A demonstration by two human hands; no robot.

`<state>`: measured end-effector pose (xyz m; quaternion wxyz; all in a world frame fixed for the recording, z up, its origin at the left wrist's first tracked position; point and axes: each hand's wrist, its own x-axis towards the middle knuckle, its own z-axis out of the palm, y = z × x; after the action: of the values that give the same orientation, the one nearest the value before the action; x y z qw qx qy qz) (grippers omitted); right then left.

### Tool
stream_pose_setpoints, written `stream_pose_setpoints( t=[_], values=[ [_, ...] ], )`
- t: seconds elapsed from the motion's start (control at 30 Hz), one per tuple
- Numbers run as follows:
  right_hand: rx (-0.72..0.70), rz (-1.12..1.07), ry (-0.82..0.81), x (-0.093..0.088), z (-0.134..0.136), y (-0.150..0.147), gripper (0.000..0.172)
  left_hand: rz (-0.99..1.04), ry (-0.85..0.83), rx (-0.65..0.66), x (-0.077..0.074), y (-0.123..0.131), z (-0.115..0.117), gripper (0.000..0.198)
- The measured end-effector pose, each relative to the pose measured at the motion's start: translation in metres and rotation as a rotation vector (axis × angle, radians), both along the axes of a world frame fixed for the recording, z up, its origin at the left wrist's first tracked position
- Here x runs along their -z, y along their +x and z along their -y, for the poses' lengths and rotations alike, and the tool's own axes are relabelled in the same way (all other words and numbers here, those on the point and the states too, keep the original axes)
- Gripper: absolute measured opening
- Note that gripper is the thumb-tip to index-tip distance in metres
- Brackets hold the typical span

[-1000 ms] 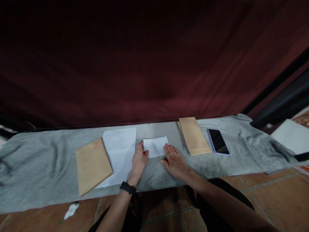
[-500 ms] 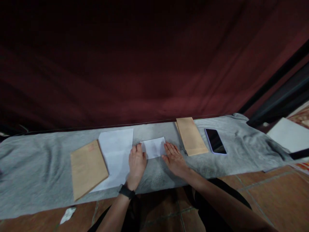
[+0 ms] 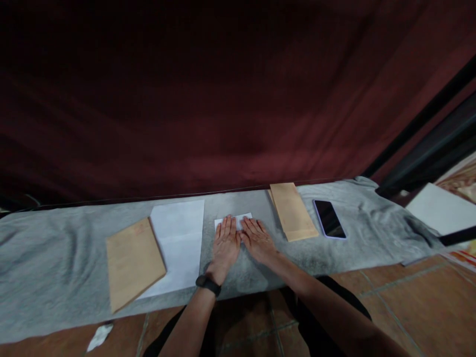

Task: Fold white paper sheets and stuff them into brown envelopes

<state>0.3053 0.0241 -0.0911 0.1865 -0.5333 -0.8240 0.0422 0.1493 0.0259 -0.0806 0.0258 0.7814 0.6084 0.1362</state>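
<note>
A small folded sheet of white paper (image 3: 245,216) lies flat on the grey cloth, mostly covered by my hands. My left hand (image 3: 226,242) rests palm down on its left part, fingers stretched out and pointing away from me. Flat on the right part is my right hand (image 3: 258,240), its fingers also extended. The thumbs nearly meet over the paper's middle. On my left wrist is a black band (image 3: 208,284).
At left, a brown envelope stack (image 3: 136,263) overlaps a larger white sheet (image 3: 180,243). Brown envelopes (image 3: 293,210) and a phone (image 3: 329,218) lie to the right. Grey cloth (image 3: 55,263) covers the surface before a dark red curtain (image 3: 223,124). Crumpled white paper (image 3: 100,336) is on the tiled floor.
My left hand has moved right from the folded paper's left edge onto its face. My right hand has shifted slightly left onto it, so both hands now lie close together.
</note>
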Motion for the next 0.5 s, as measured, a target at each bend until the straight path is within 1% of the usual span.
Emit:
stream_pose_setpoints(
  t=[0.17,0.3,0.4,0.5],
  values=[
    [0.093,0.03,0.01,0.003,-0.004,0.007,0.054,-0.082,0.01,-0.088,0.001,-0.007,0.002,0.06],
    [0.143,0.067,0.003,0.002,-0.004,0.013,0.055,-0.101,0.045,-0.156,0.004,-0.017,0.004,0.062],
    [0.186,0.075,-0.001,-0.003,-0.003,0.016,0.054,-0.086,0.079,-0.194,0.008,-0.025,0.005,0.061],
    [0.223,0.054,-0.03,-0.013,-0.005,0.016,0.049,-0.057,0.112,-0.209,0.01,-0.028,0.007,0.061]
  ],
)
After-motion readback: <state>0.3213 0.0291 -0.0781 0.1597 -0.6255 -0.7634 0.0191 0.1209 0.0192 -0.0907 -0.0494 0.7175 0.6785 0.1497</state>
